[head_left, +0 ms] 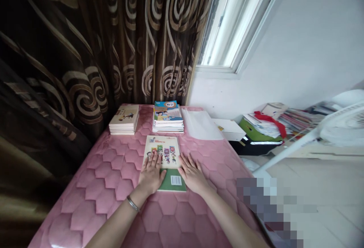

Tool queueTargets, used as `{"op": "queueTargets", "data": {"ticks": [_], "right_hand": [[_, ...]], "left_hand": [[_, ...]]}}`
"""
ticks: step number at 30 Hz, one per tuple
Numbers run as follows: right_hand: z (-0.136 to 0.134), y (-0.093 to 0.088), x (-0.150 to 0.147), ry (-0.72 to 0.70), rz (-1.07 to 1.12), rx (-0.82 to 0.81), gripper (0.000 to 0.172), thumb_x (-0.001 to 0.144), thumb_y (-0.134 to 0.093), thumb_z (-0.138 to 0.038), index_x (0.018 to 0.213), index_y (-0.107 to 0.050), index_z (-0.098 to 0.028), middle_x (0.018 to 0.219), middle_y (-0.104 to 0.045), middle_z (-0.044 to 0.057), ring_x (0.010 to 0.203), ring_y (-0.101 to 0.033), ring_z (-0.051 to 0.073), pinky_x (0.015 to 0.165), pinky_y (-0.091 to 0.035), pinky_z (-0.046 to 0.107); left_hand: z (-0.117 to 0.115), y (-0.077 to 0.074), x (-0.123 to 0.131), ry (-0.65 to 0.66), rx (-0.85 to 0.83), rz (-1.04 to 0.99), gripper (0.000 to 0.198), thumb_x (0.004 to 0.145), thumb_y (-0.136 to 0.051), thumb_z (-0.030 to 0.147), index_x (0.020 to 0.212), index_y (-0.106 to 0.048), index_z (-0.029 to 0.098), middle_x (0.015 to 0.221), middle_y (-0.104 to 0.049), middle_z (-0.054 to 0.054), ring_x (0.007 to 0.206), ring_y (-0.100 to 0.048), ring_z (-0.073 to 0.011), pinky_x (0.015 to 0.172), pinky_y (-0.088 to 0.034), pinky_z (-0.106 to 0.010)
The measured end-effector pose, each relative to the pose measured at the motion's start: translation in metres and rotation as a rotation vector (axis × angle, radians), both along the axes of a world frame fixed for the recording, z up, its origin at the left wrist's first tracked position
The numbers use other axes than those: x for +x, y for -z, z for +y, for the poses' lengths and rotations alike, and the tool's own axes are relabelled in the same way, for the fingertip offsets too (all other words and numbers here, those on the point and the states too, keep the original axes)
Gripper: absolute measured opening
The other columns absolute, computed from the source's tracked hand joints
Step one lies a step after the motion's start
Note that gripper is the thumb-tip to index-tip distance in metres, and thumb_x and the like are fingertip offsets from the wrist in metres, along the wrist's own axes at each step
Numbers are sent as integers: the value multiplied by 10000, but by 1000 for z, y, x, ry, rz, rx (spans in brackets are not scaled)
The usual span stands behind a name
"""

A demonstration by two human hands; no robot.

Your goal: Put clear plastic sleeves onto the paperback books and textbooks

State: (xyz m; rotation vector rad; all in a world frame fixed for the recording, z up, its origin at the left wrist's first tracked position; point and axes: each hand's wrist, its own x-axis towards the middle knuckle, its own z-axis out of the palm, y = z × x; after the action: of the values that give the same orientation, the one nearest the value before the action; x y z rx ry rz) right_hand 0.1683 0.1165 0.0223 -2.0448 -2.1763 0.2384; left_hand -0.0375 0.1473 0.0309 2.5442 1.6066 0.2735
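A thin book (165,149) with a cream cover, cartoon figures and a green lower band lies flat on the pink quilted surface (113,179). My left hand (150,174) rests flat on the book's left side, fingers spread, a bracelet on the wrist. Fingers stretched out, my right hand (192,173) lies flat at the book's right edge, partly on the pink surface. Neither hand grips anything.
Behind the book stand two stacks of books, a cream one (124,119) at the left and a blue-topped one (168,117). A clear plastic sleeve (200,123) lies at the right. A dark patterned curtain (85,51) hangs behind; a white fan (338,126) and cluttered papers (273,123) are on the right.
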Motion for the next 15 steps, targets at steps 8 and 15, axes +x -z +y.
{"op": "queueTargets", "data": {"ticks": [8, 15], "right_hand": [[9, 8, 1, 59, 192, 133, 508, 907, -403, -367, 1385, -437, -199, 1439, -439, 75, 1341, -343, 259, 1091, -277, 450], [21, 10, -5, 115, 391, 232, 421, 831, -490, -275, 1229, -585, -177, 1178, -646, 94, 1067, -557, 257, 944, -434, 379]], "left_hand": [[34, -18, -49, -525, -238, -653, 275, 809, -527, 174, 1045, -653, 111, 1083, -669, -143, 992, -631, -225, 858, -485, -310], [69, -14, -56, -567, -486, -811, 187, 754, -623, 210, 585, -598, 137, 440, -525, 23, 432, -526, -97, 434, -386, -184]]}}
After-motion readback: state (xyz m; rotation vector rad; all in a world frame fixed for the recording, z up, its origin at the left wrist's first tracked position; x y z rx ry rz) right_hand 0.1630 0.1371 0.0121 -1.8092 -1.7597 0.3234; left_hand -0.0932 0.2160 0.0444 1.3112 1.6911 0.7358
